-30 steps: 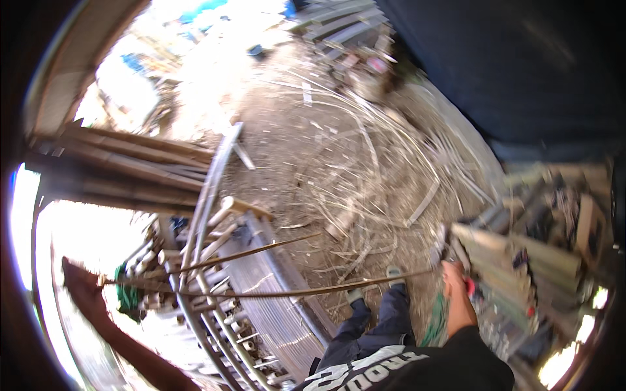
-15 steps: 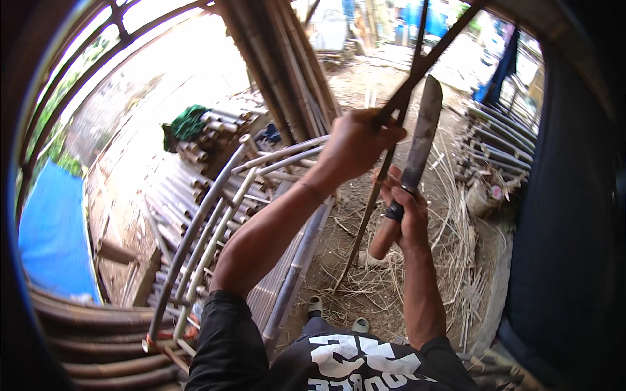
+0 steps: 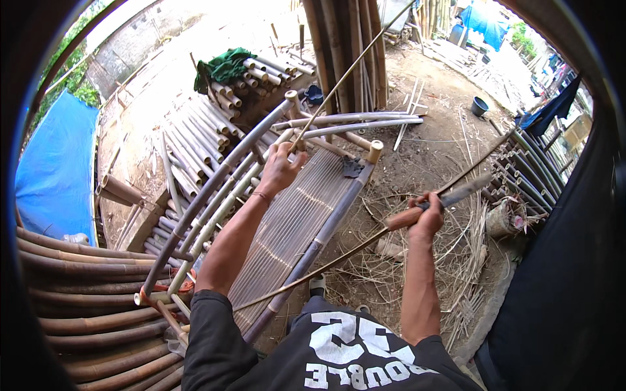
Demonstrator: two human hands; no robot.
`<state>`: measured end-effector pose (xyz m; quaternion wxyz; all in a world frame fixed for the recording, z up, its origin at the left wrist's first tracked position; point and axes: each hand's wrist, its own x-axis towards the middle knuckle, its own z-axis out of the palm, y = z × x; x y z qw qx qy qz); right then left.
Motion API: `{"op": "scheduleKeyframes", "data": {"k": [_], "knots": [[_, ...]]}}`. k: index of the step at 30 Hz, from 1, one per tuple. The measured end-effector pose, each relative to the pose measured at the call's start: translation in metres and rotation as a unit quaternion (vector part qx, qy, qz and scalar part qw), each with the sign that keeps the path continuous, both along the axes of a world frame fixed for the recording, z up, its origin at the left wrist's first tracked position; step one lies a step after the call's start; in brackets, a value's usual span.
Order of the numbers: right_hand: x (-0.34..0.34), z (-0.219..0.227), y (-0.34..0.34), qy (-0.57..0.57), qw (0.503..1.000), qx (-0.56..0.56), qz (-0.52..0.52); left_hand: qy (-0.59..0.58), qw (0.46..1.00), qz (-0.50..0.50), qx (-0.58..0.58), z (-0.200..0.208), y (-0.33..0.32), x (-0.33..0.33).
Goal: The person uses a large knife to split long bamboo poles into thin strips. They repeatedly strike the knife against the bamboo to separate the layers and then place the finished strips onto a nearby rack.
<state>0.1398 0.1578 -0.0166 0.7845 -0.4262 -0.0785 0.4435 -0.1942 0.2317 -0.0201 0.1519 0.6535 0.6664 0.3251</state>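
My left hand (image 3: pixel 282 168) is closed round the lower end of a long thin bamboo strip (image 3: pixel 357 65), which slants up and away to the right. That hand is over the slatted seat of a bamboo bench (image 3: pixel 287 221), close to its backrest rails. My right hand (image 3: pixel 427 216) grips a machete (image 3: pixel 466 190) near the top of its wooden handle, blade pointing right and away. A second bamboo strip (image 3: pixel 339 251) runs beside the machete through the right hand. Its near end lies across the bench's front rail. The fingers' exact hold on this strip is partly hidden.
Cut bamboo poles (image 3: pixel 189 143) lie stacked beyond the bench, with a green cloth (image 3: pixel 225 68) on top. Upright poles (image 3: pixel 345 52) stand at the back. Shavings (image 3: pixel 450 260) litter the ground. More poles (image 3: pixel 531 163) and a dark sheet (image 3: pixel 554 287) are on the right.
The two crossed strips are now apart, one in each hand. My left hand has moved left over the bench. My right hand has lowered slightly, tipping the machete from upright toward the right.
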Motion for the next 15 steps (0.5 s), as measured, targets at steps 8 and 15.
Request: {"op": "scheduleKeyframes", "data": {"k": [8, 15], "knots": [[0.084, -0.076, 0.021, 0.012, 0.995, -0.095, 0.02, 0.143, 0.982, 0.062, -0.108, 0.045, -0.122, -0.143], [0.185, -0.165, 0.097, 0.036, 0.988, -0.14, 0.048, 0.283, 0.918, 0.105, -0.259, 0.011, -0.281, -0.254]]}}
